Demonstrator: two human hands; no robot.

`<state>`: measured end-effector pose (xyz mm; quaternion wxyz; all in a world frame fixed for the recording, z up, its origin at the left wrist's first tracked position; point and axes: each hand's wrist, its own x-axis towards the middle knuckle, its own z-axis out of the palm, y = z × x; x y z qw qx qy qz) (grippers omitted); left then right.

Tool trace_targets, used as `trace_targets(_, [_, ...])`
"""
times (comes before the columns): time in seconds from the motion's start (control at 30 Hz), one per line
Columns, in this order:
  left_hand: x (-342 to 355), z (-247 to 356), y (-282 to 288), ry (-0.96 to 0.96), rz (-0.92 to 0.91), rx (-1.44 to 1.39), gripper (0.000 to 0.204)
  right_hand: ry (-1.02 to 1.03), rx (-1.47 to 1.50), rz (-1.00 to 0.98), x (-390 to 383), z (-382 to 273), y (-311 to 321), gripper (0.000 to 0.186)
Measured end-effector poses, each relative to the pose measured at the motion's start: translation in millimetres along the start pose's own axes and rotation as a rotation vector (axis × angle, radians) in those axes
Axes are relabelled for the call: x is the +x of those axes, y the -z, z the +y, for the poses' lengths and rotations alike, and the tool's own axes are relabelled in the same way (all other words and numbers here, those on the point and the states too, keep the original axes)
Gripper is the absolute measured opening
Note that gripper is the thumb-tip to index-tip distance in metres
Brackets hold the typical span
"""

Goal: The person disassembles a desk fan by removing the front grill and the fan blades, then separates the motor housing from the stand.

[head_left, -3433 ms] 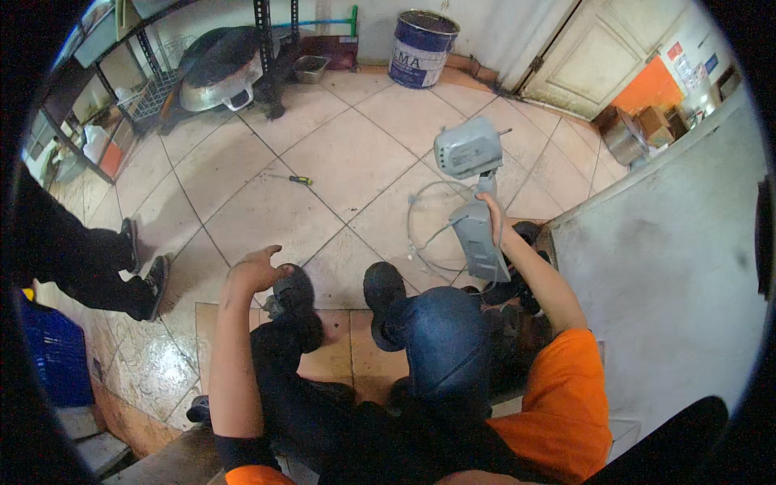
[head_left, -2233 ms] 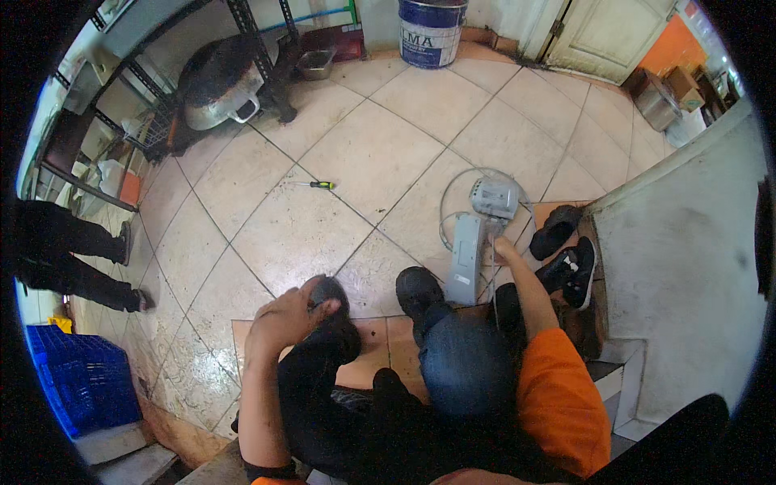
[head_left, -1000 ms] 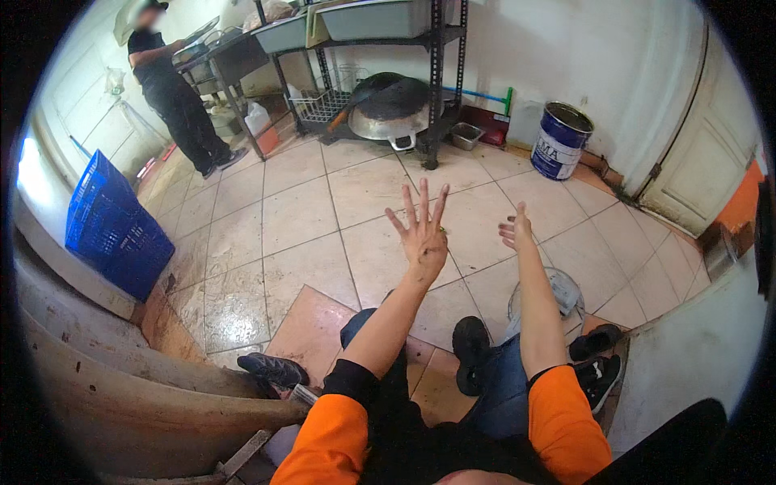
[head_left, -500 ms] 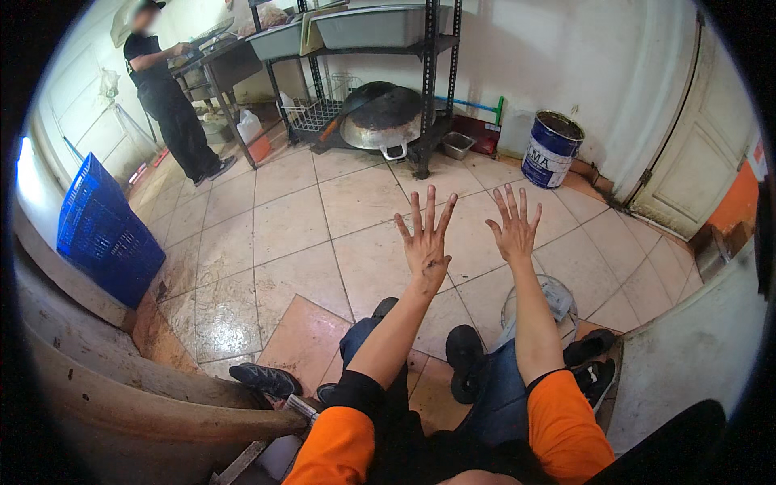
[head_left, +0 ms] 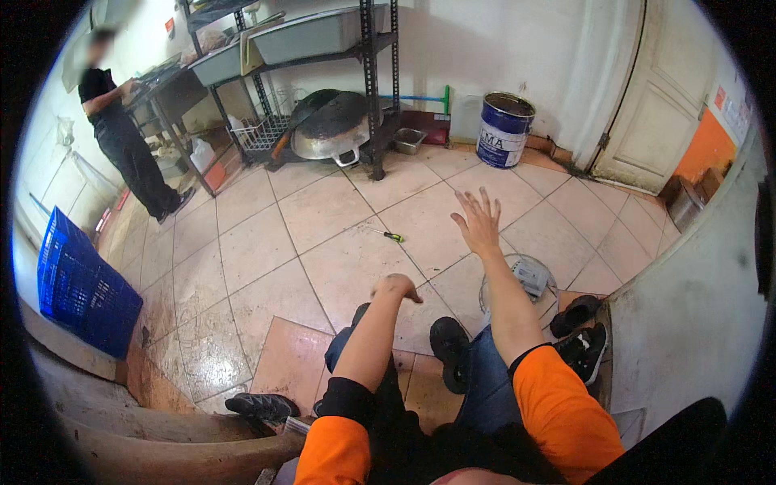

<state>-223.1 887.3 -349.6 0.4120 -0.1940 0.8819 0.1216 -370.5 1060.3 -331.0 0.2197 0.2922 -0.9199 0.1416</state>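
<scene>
My right hand (head_left: 478,225) is held out above the tiled floor, open, its fingers spread and nothing in it. My left hand (head_left: 398,287) is lower and nearer to me, bent down at the wrist. Its thumb points to the right and the other fingers are hidden, so their grip does not show. Beyond the left hand, a small screwdriver (head_left: 392,236) with a green and black handle lies on the floor, touched by neither hand. Under my right forearm is a round see-through object (head_left: 529,277) with a grey part on it, partly covered by the arm.
A blue plastic crate (head_left: 85,283) leans at the left. At the back stand a black metal rack (head_left: 373,97), a large wok (head_left: 331,133) and a blue and white metal drum (head_left: 505,133). A person (head_left: 121,129) works at a table far left. Shoes (head_left: 578,315) lie at the right.
My left hand has dropped and bent down from a raised, spread pose. My right hand has shifted left and slightly down, still spread. The view has turned right, and the screwdriver now shows.
</scene>
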Motion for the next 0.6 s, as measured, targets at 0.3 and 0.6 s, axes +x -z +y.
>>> trace_targets(0.3, [-34.5, 18.7, -8.8, -0.406, 0.234, -0.046, 0.076, -0.279, 0.133, -1.479, -17.1, 22.0, -38.8, 0.054])
trace_targets(0.6, [-25.9, 22.8, -31.6, -0.296, -0.055, 0.324, 0.078, -0.556, 0.580, -1.149, -5.3, 51.0, -67.3, 0.034])
